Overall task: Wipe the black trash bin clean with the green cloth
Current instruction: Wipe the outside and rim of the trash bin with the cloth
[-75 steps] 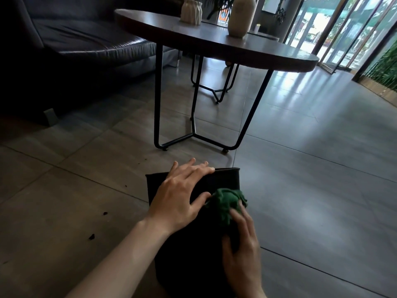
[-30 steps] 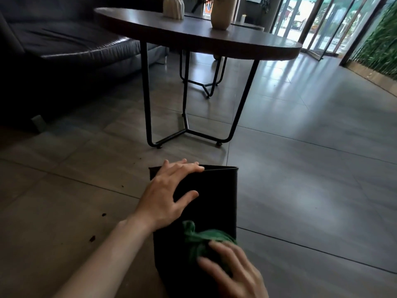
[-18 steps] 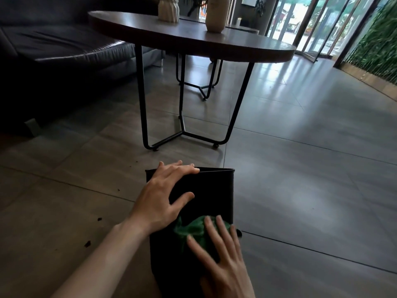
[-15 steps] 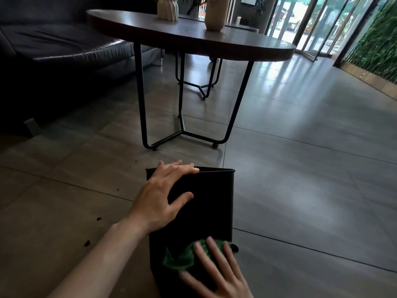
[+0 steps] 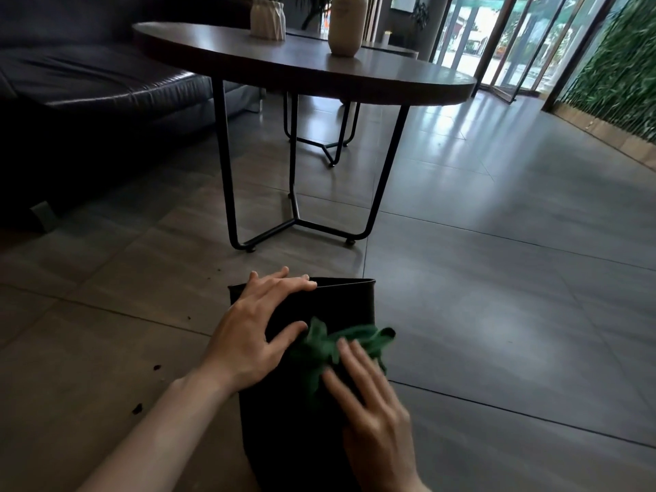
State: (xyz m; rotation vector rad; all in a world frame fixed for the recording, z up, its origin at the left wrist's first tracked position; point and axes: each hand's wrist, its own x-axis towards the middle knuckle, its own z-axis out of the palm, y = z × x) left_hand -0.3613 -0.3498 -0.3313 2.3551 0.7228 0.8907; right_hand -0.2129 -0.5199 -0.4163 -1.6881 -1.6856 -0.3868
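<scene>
A black trash bin [image 5: 340,303] lies tipped on the floor tiles, its far end pointing toward the table. My left hand [image 5: 253,326] rests flat on the bin's upper side near that end, fingers spread. My right hand [image 5: 369,406] presses the crumpled green cloth [image 5: 333,344] onto the same side with straight fingers. The cloth sits just right of my left thumb and spills toward the bin's right edge. The bin's near part is hidden by my right wrist.
A round dark table [image 5: 305,62] on black wire legs [image 5: 294,221] stands just beyond the bin, with two pale vases [image 5: 346,24] on it. A dark leather sofa [image 5: 88,87] is at the left. Dark specks [image 5: 136,408] dot the floor at left; glass doors [image 5: 497,40] at the back right.
My right hand has slid the green cloth up the bin's side, away from me, toward my left thumb. My left hand has stayed on the bin.
</scene>
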